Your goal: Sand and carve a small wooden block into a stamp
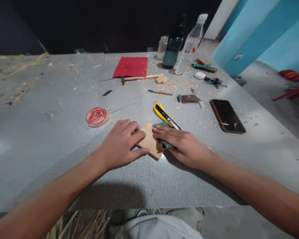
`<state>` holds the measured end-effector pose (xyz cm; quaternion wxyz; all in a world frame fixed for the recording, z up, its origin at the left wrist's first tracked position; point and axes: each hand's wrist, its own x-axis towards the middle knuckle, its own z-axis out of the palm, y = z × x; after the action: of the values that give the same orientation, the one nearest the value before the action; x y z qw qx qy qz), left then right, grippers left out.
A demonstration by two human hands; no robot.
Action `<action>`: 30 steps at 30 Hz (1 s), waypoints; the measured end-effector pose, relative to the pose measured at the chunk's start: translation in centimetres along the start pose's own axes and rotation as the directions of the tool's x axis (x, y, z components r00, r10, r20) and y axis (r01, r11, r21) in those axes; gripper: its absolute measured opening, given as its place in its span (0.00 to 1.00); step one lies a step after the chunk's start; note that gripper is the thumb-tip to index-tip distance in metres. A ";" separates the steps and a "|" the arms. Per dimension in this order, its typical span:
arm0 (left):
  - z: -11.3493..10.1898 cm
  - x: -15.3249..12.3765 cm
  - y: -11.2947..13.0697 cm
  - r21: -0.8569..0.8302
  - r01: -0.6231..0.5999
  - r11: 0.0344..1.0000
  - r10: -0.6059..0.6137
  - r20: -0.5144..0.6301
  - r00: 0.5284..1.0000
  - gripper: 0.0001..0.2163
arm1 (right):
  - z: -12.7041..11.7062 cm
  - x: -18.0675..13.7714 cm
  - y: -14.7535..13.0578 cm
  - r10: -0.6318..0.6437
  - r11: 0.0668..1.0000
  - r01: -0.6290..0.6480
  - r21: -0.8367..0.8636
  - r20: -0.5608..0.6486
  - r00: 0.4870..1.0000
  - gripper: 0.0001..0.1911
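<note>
A pale flat wooden piece (149, 140) with angled edges lies on the table in front of me. My left hand (123, 142) grips its left side, thumb along the near edge and fingers on the far side. On the right part of the wood, my right hand (184, 145) presses a dark green sheet that looks like sandpaper (162, 125), its fingers laid together over it. A yellow and black utility knife (164, 115) lies just beyond the right fingers. To the left of my left hand sits a wooden disc (97, 117) with red markings.
A phone (228, 116) lies to the right. Farther back are a carving tool (160, 92), a hammer (142, 78), a red sheet (131, 66), a dark bottle (173, 49) and a clear bottle (190, 46). Wood shavings dot the grey table (52, 146); its near edge faces my lap.
</note>
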<state>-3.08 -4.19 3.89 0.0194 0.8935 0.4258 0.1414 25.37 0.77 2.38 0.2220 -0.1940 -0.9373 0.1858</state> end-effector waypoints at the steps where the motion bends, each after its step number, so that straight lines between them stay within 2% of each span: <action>1: 0.0 0.1 0.1 -0.024 -0.053 0.998 0.053 0.011 0.999 0.20 | 0.0 0.0 -0.1 -0.005 1.000 0.005 -0.001 0.000 1.000 0.25; 4: 0.3 0.3 0.5 -0.102 -0.170 0.980 0.174 0.029 0.984 0.16 | 0.2 0.1 -0.3 -0.018 1.000 0.018 -0.005 -0.005 1.000 0.26; 6: 0.5 0.3 0.5 -0.129 -0.181 0.975 0.185 0.019 0.982 0.14 | 0.3 0.1 -0.6 -0.029 0.999 0.029 -0.014 -0.009 1.000 0.26; 11: 0.6 0.4 0.1 -0.108 -0.100 0.989 0.100 0.000 0.995 0.17 | 0.4 -0.2 -1.3 -0.093 0.994 0.095 -0.049 0.048 0.995 0.25; 16: 0.3 0.4 0.2 -0.052 -0.074 0.996 0.075 0.012 0.997 0.18 | 0.0 -0.1 -0.8 -0.035 0.993 0.037 -0.109 0.020 0.999 0.27; 21: 0.6 0.3 0.8 -0.071 -0.017 0.997 0.016 -0.005 1.000 0.20 | 0.3 0.2 -1.7 -0.154 0.983 0.159 -0.087 0.061 0.986 0.23; 25: 0.9 0.2 0.9 -0.050 0.050 0.997 -0.051 -0.023 0.998 0.21 | 0.4 0.1 -1.9 -0.082 0.987 0.084 -0.139 0.020 0.996 0.24; 30: 1.1 0.3 0.7 -0.057 0.047 0.997 -0.050 -0.050 0.998 0.17 | 0.2 0.2 -2.2 -0.192 0.979 0.195 -0.060 0.061 0.980 0.23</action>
<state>-2.10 -4.30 3.02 0.0370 0.8782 0.4434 0.1756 24.52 -1.08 3.19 0.2066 -0.1038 -0.9631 0.1379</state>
